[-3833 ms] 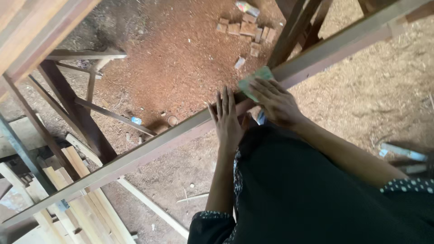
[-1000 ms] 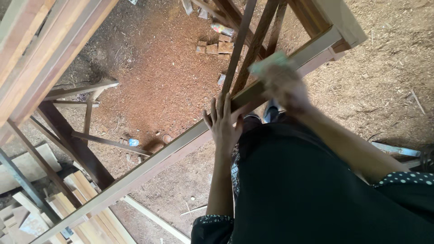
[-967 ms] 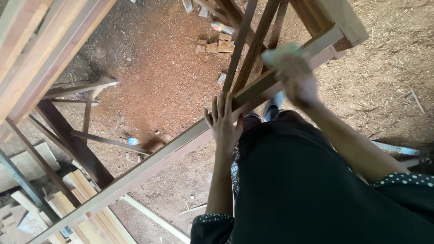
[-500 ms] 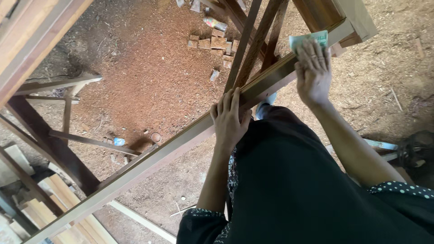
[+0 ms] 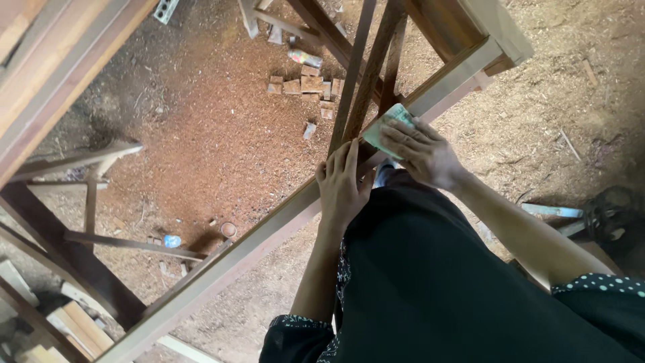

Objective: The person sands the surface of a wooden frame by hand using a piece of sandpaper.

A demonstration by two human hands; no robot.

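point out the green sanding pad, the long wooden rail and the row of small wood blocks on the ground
green sanding pad (image 5: 381,132), head view, on the bare green part left of the fingers
long wooden rail (image 5: 242,249), head view, on its pale top face, mid-length
row of small wood blocks (image 5: 302,85), head view, on a block near the middle of the row

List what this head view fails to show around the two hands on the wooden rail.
- Green sanding sheet: mostly covered by the right hand.
- Wooden rail: underside faces away; lower end cut by the frame edge.
- Left hand: palm hidden against the rail.
- Feet: hidden by the black garment.
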